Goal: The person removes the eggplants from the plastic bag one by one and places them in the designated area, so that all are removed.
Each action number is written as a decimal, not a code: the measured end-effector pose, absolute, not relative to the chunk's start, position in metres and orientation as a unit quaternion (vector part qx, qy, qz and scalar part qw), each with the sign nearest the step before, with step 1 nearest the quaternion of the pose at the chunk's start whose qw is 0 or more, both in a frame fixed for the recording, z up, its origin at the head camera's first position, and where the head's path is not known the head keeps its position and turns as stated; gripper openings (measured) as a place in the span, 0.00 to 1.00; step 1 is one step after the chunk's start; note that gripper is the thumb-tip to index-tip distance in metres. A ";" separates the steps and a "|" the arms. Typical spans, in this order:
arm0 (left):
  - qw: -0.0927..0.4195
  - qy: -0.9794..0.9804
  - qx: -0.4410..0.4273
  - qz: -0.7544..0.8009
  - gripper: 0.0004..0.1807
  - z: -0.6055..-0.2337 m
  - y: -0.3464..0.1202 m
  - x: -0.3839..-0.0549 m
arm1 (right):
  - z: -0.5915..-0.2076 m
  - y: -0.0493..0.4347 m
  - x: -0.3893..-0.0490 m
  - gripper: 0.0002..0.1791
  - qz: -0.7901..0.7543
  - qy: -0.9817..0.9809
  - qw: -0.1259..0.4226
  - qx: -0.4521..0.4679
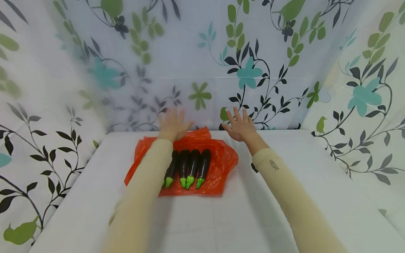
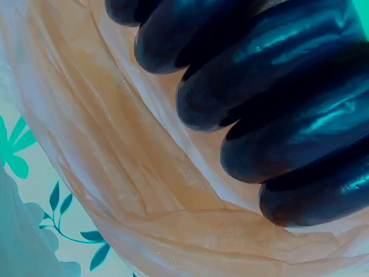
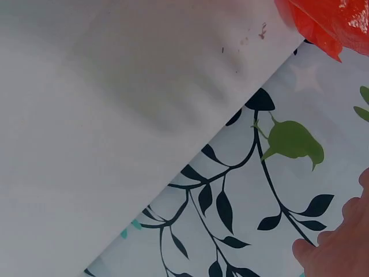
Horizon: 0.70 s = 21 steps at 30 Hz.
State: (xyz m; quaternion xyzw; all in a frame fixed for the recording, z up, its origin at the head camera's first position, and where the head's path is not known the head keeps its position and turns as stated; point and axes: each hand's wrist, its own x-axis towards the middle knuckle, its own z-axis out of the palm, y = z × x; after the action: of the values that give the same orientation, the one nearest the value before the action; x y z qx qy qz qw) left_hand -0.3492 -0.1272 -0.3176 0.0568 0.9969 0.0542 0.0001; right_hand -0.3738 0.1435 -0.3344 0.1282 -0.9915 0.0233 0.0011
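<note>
The aubergines lie side by side on a spread red plastic bag on the white table, on the near side of both hands; their long axes run roughly from the person toward the patterned cloth behind, green stalk ends toward the person, dark rounded ends toward the far edge and, on the whole, leaning a little to the right; the left hand is the nearer, over the bag's far edge and just beyond the rounded ends, so from its fingertips the row lies back toward the person and somewhat to the right; the right hand is beyond the table's far edge, to the right of the bag and apart from it, with the row back and to its left; both hands have their fingers straight and fanned, with nothing in hold; the left sleeve hides part of the row in the head view, though the left wrist view shows five rounded ends; whether the left palm touches the bag I cannot tell.
</note>
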 end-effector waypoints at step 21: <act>-0.089 0.959 0.268 0.001 0.41 -0.327 -0.127 -0.252 | -0.340 0.162 -0.280 0.37 0.070 -0.965 0.070 0.244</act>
State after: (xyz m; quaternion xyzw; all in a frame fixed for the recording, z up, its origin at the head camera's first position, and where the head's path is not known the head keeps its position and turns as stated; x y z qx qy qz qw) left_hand -0.2524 -0.1270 -0.3275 0.2679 0.9593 0.0013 -0.0893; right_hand -0.2797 0.1618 -0.3403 0.2436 -0.9648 0.0697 0.0700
